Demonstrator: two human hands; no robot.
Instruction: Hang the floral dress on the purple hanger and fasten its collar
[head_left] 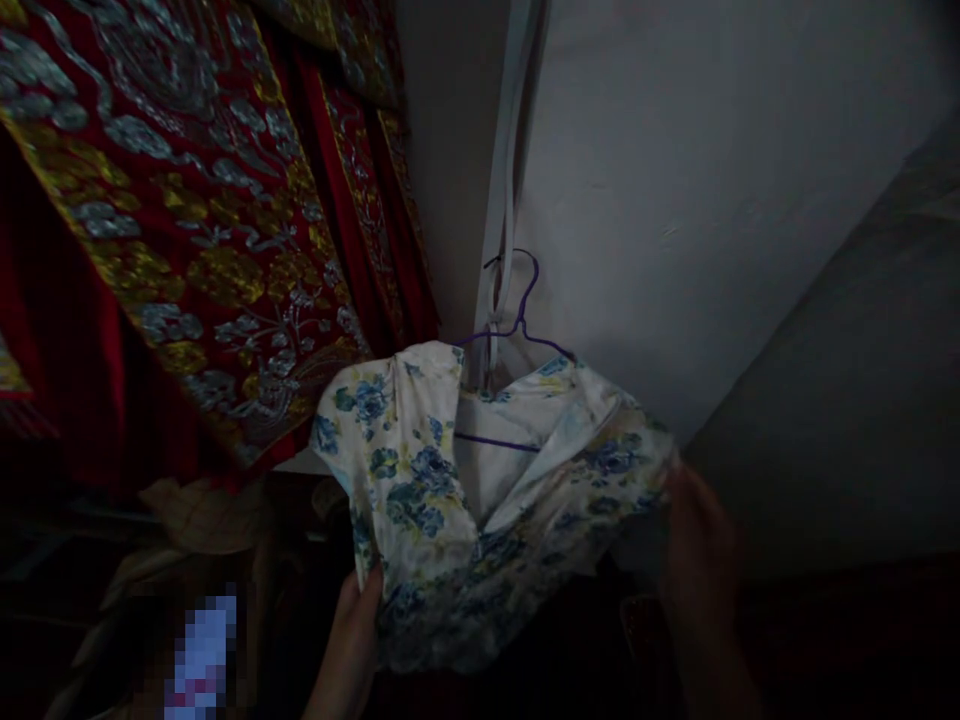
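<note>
A white garment with blue and yellow flowers (420, 480) hangs on a purple wire hanger (517, 320), hooked on a pale strap (504, 200) that runs down the wall. My left hand (352, 635) grips the garment's lower left edge with closed fingers. My right hand (701, 560) is blurred and dark at the garment's right sleeve, apparently holding the cloth there.
Red garments with gold and silver embroidery (187, 220) hang close on the left. A white wall (712, 180) is behind, with a grey slanted surface (862, 400) at right. Dim clutter and a pixelated patch (202, 655) lie at lower left.
</note>
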